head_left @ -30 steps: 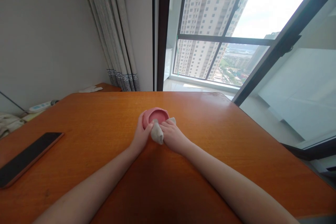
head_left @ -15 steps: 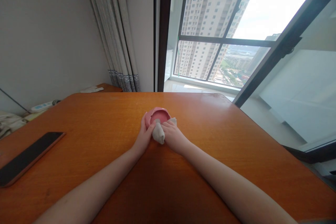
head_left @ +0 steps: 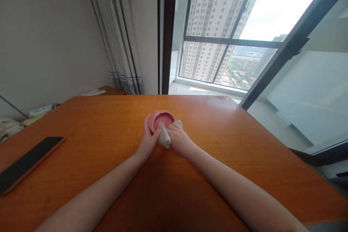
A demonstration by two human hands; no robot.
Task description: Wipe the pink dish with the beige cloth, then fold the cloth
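Note:
A small pink bowl (head_left: 164, 117) with a faceted outer edge and a round hollow is near the middle of the table, its opening tilted towards me. My left hand (head_left: 149, 136) grips its left side, thumb at the near rim and fingers around the outside. A pale grey cloth (head_left: 164, 138) is bunched in my right hand (head_left: 178, 137), and part of it reaches into the hollow. One end of the cloth hangs down between my hands; another corner sticks out beyond my right fingers. Those fingertips are partly hidden by the cloth and bowl.
The wooden table (head_left: 108, 123) fills the foreground. A dark flat slab with a reddish-brown edge (head_left: 29, 161) lies at the left. Behind are a grey curtain (head_left: 116, 32) and a tall window (head_left: 228, 41). A white power strip (head_left: 42, 110) lies beyond the left edge.
The bowl has turned and tipped slightly in my left hand, so more of its faceted rim shows. Both hands keep their hold, with the cloth still at the hollow.

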